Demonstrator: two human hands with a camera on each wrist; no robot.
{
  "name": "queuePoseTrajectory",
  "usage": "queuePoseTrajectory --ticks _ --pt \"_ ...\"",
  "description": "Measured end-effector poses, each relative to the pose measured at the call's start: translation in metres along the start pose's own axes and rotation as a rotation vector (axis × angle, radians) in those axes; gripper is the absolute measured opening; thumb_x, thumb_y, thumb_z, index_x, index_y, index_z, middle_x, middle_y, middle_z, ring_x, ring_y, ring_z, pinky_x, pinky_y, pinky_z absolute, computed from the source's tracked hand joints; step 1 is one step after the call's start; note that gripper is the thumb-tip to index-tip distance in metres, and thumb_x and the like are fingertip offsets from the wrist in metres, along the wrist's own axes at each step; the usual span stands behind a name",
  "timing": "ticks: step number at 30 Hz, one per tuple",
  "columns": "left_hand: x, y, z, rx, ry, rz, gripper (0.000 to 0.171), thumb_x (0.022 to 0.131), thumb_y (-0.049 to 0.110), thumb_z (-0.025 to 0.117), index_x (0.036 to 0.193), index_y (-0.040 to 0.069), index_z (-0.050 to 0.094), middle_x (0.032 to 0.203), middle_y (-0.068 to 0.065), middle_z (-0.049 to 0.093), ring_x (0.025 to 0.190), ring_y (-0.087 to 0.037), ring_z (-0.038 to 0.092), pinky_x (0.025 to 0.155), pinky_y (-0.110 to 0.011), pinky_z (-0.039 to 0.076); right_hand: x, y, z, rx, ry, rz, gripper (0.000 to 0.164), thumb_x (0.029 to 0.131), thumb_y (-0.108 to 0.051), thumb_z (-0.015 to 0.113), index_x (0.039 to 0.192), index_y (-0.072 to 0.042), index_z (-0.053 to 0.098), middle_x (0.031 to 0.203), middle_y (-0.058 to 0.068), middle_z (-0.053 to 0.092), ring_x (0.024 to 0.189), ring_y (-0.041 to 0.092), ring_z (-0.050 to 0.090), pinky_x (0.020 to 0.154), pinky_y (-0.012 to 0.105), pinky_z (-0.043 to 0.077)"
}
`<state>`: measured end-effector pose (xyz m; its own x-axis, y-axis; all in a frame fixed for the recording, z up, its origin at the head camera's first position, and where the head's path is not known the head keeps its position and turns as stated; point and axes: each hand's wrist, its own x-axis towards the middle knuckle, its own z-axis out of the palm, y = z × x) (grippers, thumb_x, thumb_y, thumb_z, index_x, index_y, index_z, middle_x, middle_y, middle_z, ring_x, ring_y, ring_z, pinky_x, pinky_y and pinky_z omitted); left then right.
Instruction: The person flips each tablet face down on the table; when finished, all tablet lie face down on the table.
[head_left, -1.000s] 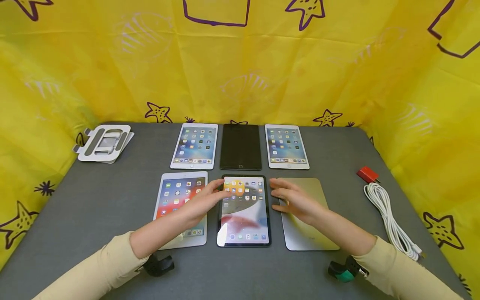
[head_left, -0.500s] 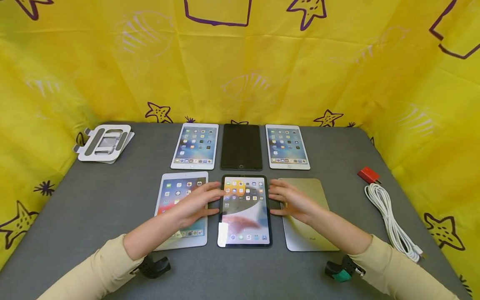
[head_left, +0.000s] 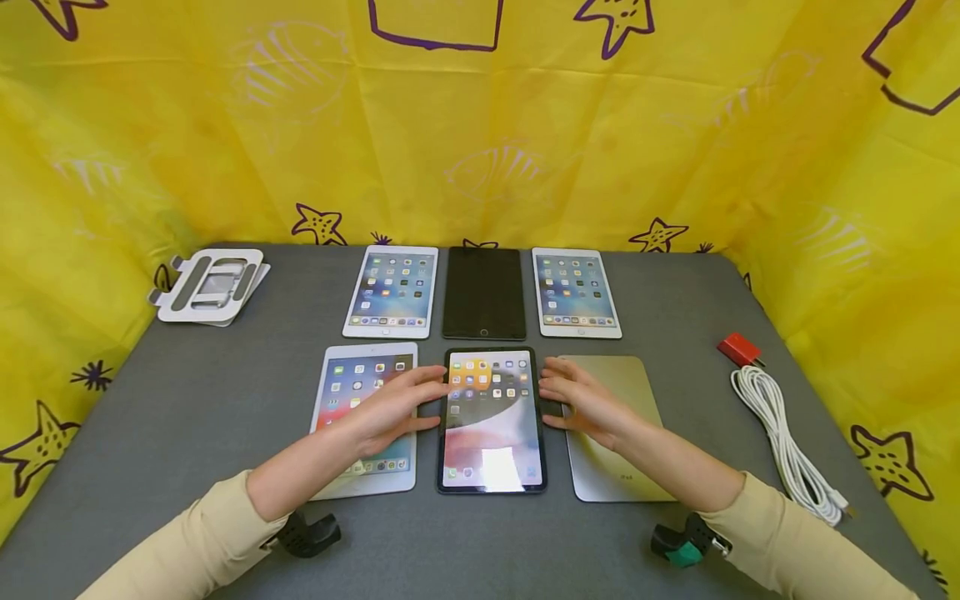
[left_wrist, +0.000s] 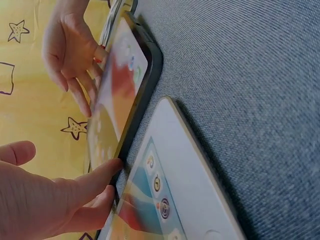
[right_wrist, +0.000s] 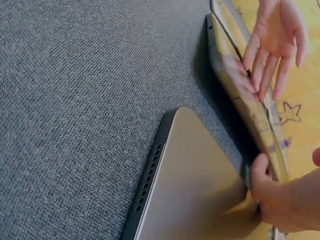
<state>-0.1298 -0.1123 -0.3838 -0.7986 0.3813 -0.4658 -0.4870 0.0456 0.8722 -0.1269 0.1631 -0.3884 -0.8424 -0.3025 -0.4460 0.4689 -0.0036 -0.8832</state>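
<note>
A black-rimmed tablet (head_left: pixel 491 433) with its screen lit lies face up in the front middle, between both hands. The left hand (head_left: pixel 393 408) reaches over a white tablet (head_left: pixel 352 483), and its outstretched fingers touch the black-rimmed tablet's left edge. From the other side, the right hand (head_left: pixel 588 404) reaches across a gold-backed tablet (head_left: pixel 626 387) lying face down and has its fingertips at the right edge. In the right wrist view the black-rimmed tablet (right_wrist: pixel 240 90) looks tilted, with a dark shadow beneath its near edge. Both thumbs stand apart from the fingers.
Behind stand out flat a white tablet (head_left: pixel 390 292), a dark-screened tablet (head_left: pixel 483 292) and another white tablet (head_left: pixel 577 292). A folded white stand (head_left: pixel 180 292) lies far left. At right are a red charger (head_left: pixel 738 350) and a coiled white cable (head_left: pixel 772 433). Yellow cloth surrounds the table.
The left hand has drawn back left from over the screen to the tablet's left edge. The right fingers have come to its right edge. The glare on the screen has shifted right.
</note>
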Motion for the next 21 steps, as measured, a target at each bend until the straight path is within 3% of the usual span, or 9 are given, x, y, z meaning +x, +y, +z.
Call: queuePoseTrajectory --ticks 6,9,12,15,18,21 --pt "0.002 -0.005 0.003 0.079 -0.003 0.013 0.056 0.099 0.016 0.054 0.146 -0.003 0.033 0.152 -0.020 0.029 0.133 -0.037 0.037 0.107 -0.052 0.036 0.007 0.004 -0.003 -0.081 0.024 -0.025 0.065 0.101 -0.016 0.047 0.153 0.001 0.014 0.147 0.027 0.031 0.120 0.035 0.045 0.093 0.041 0.046" --pt "0.000 -0.007 0.005 0.236 -0.029 0.077 0.052 0.098 0.017 0.056 0.143 -0.003 0.039 0.145 -0.021 0.040 0.129 -0.036 0.043 0.106 -0.050 0.039 0.014 0.006 -0.007 -0.152 0.049 -0.082 0.063 0.100 -0.015 0.053 0.151 0.001 0.021 0.134 0.024 0.048 0.098 0.023 0.057 0.081 0.031 0.053" --pt "-0.004 -0.007 0.008 0.613 -0.052 0.256 0.048 0.096 0.021 0.060 0.138 0.002 0.049 0.138 -0.016 0.049 0.124 -0.033 0.049 0.103 -0.049 0.042 0.019 0.006 -0.011 -0.175 0.073 -0.130 0.061 0.097 -0.009 0.058 0.149 0.002 0.028 0.117 0.017 0.060 0.081 0.016 0.061 0.070 0.027 0.056" --pt "-0.009 -0.005 0.017 1.010 -0.114 0.536 0.042 0.093 0.025 0.064 0.131 0.007 0.058 0.136 -0.011 0.053 0.124 -0.028 0.050 0.101 -0.046 0.044 0.020 0.004 -0.013 -0.167 0.078 -0.147 0.062 0.095 -0.005 0.061 0.149 0.000 0.031 0.106 0.012 0.063 0.074 0.014 0.061 0.065 0.027 0.057" --pt "-0.014 -0.001 0.033 1.258 -0.311 0.784 0.044 0.094 0.031 0.064 0.133 0.011 0.057 0.140 -0.008 0.051 0.129 -0.022 0.046 0.105 -0.038 0.042 0.019 -0.001 -0.012 -0.190 0.078 -0.154 0.063 0.093 -0.005 0.063 0.150 -0.005 0.034 0.105 0.012 0.061 0.073 0.015 0.060 0.065 0.029 0.058" --pt "-0.017 0.003 0.051 1.495 -0.488 0.977 0.052 0.095 0.041 0.061 0.140 0.015 0.053 0.145 -0.004 0.047 0.136 -0.019 0.038 0.111 -0.034 0.033 0.017 -0.006 -0.012 -0.229 0.068 -0.161 0.064 0.093 -0.007 0.064 0.151 -0.008 0.035 0.108 0.015 0.060 0.074 0.015 0.059 0.066 0.031 0.058"
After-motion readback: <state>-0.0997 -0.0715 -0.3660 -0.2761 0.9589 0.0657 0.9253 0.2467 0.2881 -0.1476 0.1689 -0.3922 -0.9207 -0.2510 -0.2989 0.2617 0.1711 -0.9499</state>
